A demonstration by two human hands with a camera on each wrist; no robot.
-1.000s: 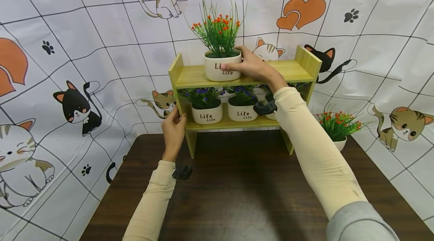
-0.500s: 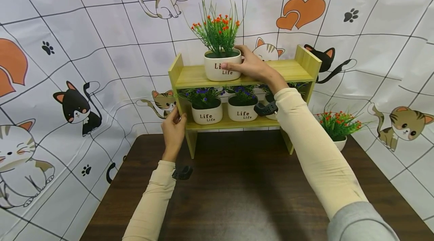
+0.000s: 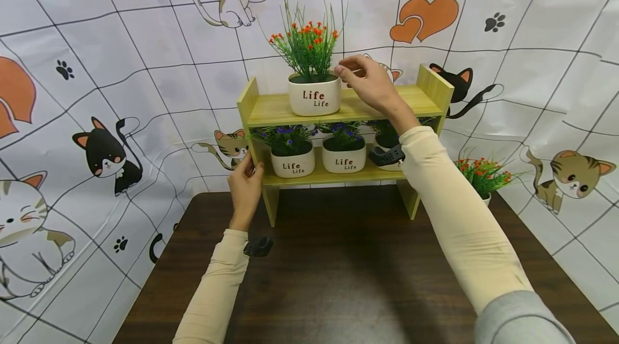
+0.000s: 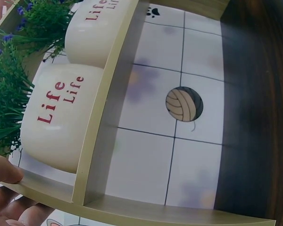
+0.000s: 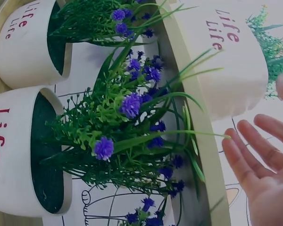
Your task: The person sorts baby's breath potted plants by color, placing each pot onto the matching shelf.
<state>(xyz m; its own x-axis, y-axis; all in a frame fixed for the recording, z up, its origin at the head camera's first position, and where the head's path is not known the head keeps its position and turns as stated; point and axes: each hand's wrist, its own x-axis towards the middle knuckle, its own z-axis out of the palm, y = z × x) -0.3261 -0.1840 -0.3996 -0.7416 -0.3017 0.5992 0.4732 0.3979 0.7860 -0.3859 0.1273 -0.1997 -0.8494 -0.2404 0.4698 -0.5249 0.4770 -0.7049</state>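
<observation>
A white oval pot (image 3: pixel 314 98) marked "Life", with orange flowers and green grass, stands upright on the upper board of a two-tier wooden shelf (image 3: pixel 382 101). Just to the pot's right is my right hand (image 3: pixel 372 83), its fingers loosely bent and holding nothing. The right wrist view shows those fingers (image 5: pixel 264 165) spread apart, with a gap to the pot (image 5: pixel 236 61). My left hand (image 3: pixel 245 183) pinches the shelf's left side panel between thumb and fingers. On the lower board sit white pots (image 3: pixel 293 164) with purple flowers; the rightmost is partly covered by the right wristband.
Another pot with orange flowers (image 3: pixel 483 174) stands on the dark wooden table (image 3: pixel 329 279), right of the shelf and partly behind my right sleeve. A wall covering (image 3: pixel 159 64) with cartoon cats rises directly behind the shelf.
My right hand has let go of the upper pot and drawn back slightly up and to the right, uncovering its lettering. The pot stays in place; the left hand still holds the panel.
</observation>
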